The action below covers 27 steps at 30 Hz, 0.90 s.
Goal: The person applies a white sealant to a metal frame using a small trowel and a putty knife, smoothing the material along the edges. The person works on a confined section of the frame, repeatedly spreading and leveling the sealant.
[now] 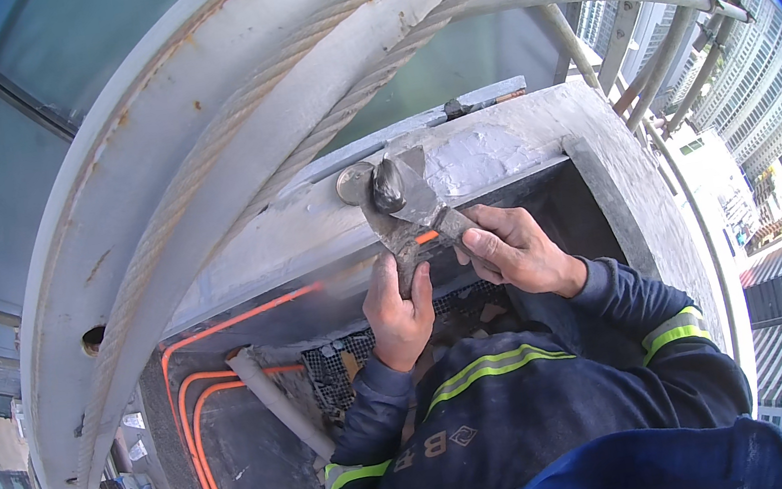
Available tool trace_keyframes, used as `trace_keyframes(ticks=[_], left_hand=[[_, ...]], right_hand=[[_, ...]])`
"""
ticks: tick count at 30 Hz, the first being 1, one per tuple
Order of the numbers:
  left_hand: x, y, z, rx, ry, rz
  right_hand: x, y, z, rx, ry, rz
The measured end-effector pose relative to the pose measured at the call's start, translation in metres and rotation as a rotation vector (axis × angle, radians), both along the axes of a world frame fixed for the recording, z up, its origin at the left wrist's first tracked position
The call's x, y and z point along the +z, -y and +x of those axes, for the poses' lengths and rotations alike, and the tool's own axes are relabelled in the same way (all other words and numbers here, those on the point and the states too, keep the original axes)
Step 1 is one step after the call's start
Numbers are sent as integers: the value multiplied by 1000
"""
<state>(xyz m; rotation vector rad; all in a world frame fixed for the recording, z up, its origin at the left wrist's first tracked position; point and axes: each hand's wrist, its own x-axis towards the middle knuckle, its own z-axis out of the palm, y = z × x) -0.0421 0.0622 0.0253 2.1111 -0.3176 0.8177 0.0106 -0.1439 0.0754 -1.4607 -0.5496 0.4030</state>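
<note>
My left hand (399, 314) is closed around the handle of a worn, grey-coated putty knife (398, 239). My right hand (520, 250) grips a second putty knife (420, 198), its wider blade angled up and left. The two blades cross or nearly touch over the concrete ledge (291, 221). A shiny dark grey lump (388, 186) sits at the blades; which one carries it I cannot tell. Beside it is a round, flat, greyish disc (356, 184), partly behind the tools. A pale, smooth patch of filler (479, 158) covers the ledge just right of the blades.
A large white steel beam (116, 199) with thick wire ropes (191, 188) curves overhead at left. Below the ledge is a recess with orange conduits (194, 446), a grey pipe (278, 403) and dark mesh (330, 380). Metal tubes (682, 29) and high-rise buildings (754, 99) stand at right.
</note>
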Motion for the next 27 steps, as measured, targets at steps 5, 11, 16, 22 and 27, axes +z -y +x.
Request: trace_keyframes(ticks=[5, 11, 16, 22, 27], left_hand=[[-27, -12, 4, 34, -10, 77], [-10, -39, -13, -245, -623, -502], [19, -80, -11, -496, -840, -598], [51, -88, -11, -538, -725, -526], [34, -80, -9, -496, -642, -499]], right_hand=[[6, -10, -9, 82, 23, 102], [32, 16, 36, -22, 523, -143], [41, 30, 80, 145, 1037, -287], [35, 32, 105, 213, 1018, -259], [12, 41, 112, 160, 989, -264]])
